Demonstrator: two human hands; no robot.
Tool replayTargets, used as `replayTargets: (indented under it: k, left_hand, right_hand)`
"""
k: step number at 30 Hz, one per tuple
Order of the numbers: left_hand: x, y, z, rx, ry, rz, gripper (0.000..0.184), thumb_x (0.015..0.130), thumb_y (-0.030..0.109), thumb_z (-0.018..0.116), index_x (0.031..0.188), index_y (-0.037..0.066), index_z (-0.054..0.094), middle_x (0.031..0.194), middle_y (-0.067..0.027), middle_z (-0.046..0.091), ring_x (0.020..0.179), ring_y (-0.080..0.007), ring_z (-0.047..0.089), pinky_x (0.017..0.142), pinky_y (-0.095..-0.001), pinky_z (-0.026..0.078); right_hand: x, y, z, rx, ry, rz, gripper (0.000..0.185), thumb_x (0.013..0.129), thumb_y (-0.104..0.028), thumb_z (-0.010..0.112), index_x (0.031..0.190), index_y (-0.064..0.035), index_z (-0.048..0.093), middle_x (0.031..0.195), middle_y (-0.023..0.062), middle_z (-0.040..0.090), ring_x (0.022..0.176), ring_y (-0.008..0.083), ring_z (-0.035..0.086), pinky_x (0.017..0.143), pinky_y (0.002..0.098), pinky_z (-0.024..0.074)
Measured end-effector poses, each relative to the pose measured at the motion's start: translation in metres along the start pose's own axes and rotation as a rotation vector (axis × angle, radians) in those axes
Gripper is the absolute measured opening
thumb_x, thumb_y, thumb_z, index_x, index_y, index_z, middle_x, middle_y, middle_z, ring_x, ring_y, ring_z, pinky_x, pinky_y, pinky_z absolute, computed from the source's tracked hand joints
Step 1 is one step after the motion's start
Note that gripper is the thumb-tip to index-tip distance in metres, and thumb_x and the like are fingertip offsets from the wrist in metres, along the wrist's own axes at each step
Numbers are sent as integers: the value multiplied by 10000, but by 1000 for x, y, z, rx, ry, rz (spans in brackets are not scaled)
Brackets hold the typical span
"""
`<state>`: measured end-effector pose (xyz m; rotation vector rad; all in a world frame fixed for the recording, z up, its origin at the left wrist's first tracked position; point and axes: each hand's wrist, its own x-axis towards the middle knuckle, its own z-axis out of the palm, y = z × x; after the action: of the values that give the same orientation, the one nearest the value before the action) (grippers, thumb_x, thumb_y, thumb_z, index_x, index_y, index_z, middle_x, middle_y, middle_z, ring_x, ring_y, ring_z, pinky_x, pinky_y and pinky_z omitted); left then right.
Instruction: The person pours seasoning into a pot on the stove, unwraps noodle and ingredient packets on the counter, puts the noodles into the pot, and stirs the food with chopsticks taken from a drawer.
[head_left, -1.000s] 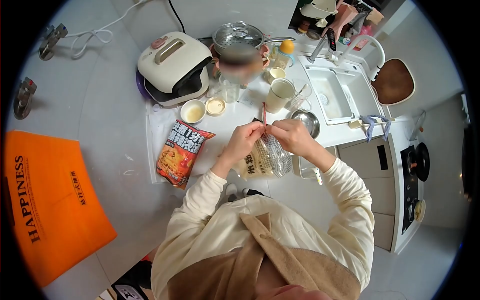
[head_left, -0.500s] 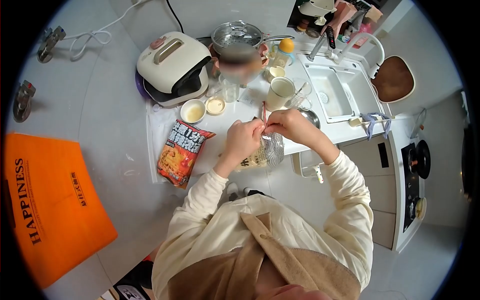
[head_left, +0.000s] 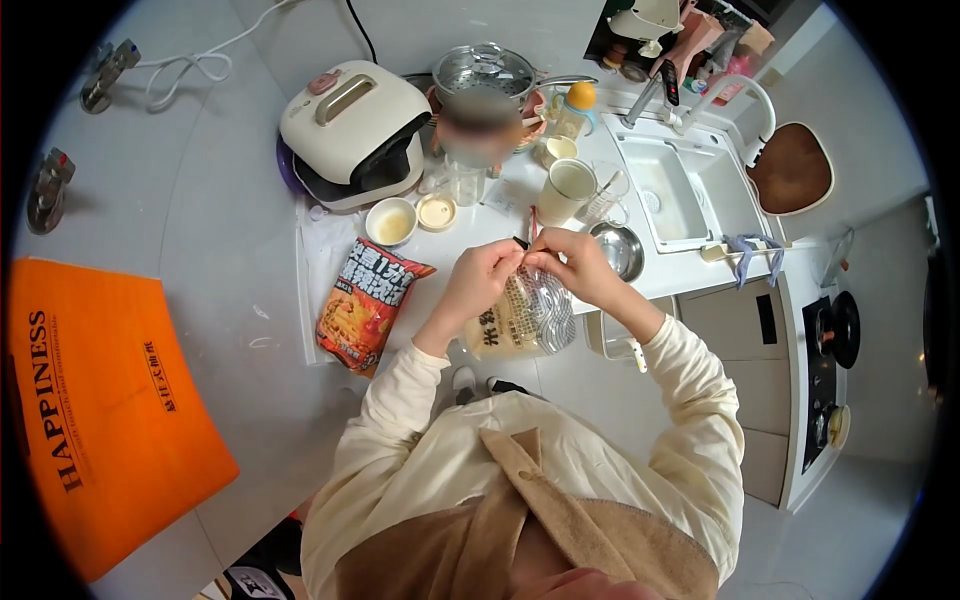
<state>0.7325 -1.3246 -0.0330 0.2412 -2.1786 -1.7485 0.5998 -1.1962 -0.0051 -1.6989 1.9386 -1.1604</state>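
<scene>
A clear plastic food bag with dark printed characters and pale contents hangs at the counter's front edge. My left hand pinches its top edge with closed fingers. Close beside it, my right hand also pinches the top of the bag. A thin reddish strip sticks up just behind the fingers. To the left, a red and orange snack packet lies on the counter. Beyond my right hand stand a tall cream cup and a steel bowl.
A white cooker-like appliance stands at the back left, before it a small bowl and a round lid. A glass-lidded pot, a yellow-capped bottle and a double sink lie further back. An orange bag is at left.
Both hands stay pinched at the bag's top. The bag has swung toward me and shows more of its printed front. The steel bowl is less covered by my right hand.
</scene>
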Motion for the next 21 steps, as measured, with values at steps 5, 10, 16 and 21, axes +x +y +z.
replayTargets:
  k: [5, 10, 16, 21]
  left_hand:
    - [-1, 16, -8, 58, -80, 81, 164, 868, 154, 513, 815, 2, 547, 651, -145, 557, 543, -261, 515, 527, -320, 393]
    - [1, 19, -10, 140, -118, 134, 179, 874, 148, 513, 829, -25, 520, 680, -105, 572, 551, -153, 476, 537, -280, 376]
    - [4, 24, -1, 577, 13, 414, 106, 809, 131, 557, 757, 42, 532, 679, -86, 570, 528, -247, 488, 535, -311, 362]
    - [12, 11, 9, 814, 181, 685, 130, 718, 116, 604, 679, 83, 484, 629, -44, 485, 507, -189, 464, 518, -307, 326]
  right_hand:
    - [-3, 3, -9, 345, -144, 179, 133, 869, -129, 573, 862, 2, 589, 707, 20, 580, 644, 83, 491, 598, 253, 424]
    - [-4, -9, -21, 124, -180, 87, 127, 874, -118, 554, 871, 7, 575, 755, 51, 576, 670, 127, 529, 620, 259, 430]
    - [-4, -22, -22, -101, -112, 0, 137, 845, -126, 526, 840, 6, 562, 698, 154, 581, 624, 342, 545, 573, 352, 440]
    - [-5, -14, -12, -21, -50, 170, 140, 837, -136, 521, 799, -5, 552, 623, 83, 536, 551, 177, 526, 528, 306, 417]
